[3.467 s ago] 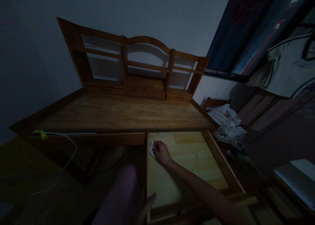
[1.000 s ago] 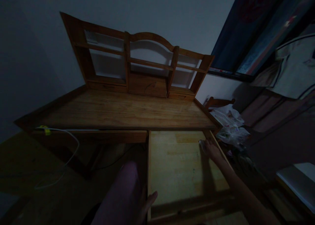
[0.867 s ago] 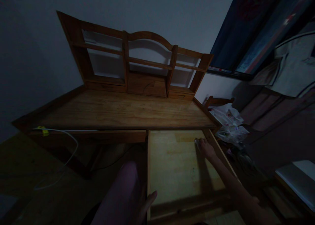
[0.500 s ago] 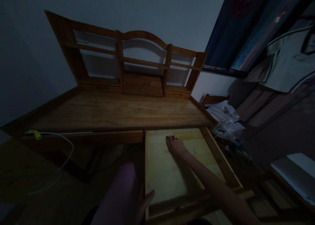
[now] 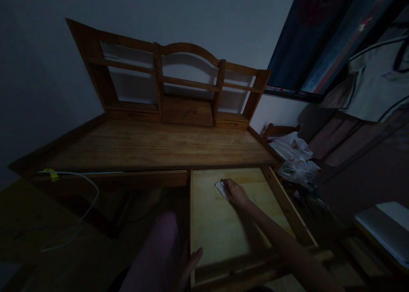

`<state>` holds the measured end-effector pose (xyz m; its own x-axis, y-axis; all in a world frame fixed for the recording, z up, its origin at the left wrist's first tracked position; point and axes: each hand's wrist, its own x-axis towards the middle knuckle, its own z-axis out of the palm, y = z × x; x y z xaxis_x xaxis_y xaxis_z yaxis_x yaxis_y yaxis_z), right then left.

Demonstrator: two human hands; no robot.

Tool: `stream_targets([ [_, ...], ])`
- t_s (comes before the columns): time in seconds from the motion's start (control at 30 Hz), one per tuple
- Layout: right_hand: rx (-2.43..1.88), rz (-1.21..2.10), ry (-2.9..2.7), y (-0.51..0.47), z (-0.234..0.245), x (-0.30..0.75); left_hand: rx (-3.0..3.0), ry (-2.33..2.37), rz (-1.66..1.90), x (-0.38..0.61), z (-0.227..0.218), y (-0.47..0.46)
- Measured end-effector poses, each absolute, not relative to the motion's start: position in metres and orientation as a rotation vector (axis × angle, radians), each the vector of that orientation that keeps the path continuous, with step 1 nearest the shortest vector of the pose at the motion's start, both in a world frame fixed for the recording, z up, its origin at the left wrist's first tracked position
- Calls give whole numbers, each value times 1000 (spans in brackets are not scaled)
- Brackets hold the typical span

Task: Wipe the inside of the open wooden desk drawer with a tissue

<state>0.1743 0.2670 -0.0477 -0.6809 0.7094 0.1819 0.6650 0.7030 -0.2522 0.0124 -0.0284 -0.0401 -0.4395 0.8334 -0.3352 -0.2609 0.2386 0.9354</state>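
Observation:
In the head view, a pulled-out wooden drawer (image 5: 217, 236) with a pale bottom juts from the desk. Inside it, my right hand (image 5: 237, 193) is closed on a small white cloth (image 5: 221, 189), pressing it against the drawer bottom toward the back. Part of the cloth sticks out to the left of the fingers; whether it is fabric or paper is hard to tell in the dim light. My left hand (image 5: 191, 266) grips the drawer's left wall near the front, one digit laid over the edge; its other fingers are hidden.
The wooden desk (image 5: 166, 145) carries a shelf unit (image 5: 188, 84) against the wall. A white cable (image 5: 96, 194) loops down at left. Plastic bags (image 5: 294, 155) lie on a chair at right, beneath hanging clothes (image 5: 377, 79). My knee (image 5: 162, 236) is beside the drawer.
My right hand has shifted slightly right along the drawer bottom, and more of the white cloth shows now. The left hand keeps its place on the drawer wall.

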Motion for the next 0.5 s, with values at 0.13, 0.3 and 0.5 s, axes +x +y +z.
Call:
stream_targets([
  [0.13,-1402,26,-2584,292,-44,214,560,1486,1410,14,-40,-27],
  [0.3,-1677,-122,-2454,309,-37,250,556,1479,1424,15,-36,-26],
  [0.5,-1722,-184,-2454,300,-35,231,547,1464,1419,14,-30,-28],
])
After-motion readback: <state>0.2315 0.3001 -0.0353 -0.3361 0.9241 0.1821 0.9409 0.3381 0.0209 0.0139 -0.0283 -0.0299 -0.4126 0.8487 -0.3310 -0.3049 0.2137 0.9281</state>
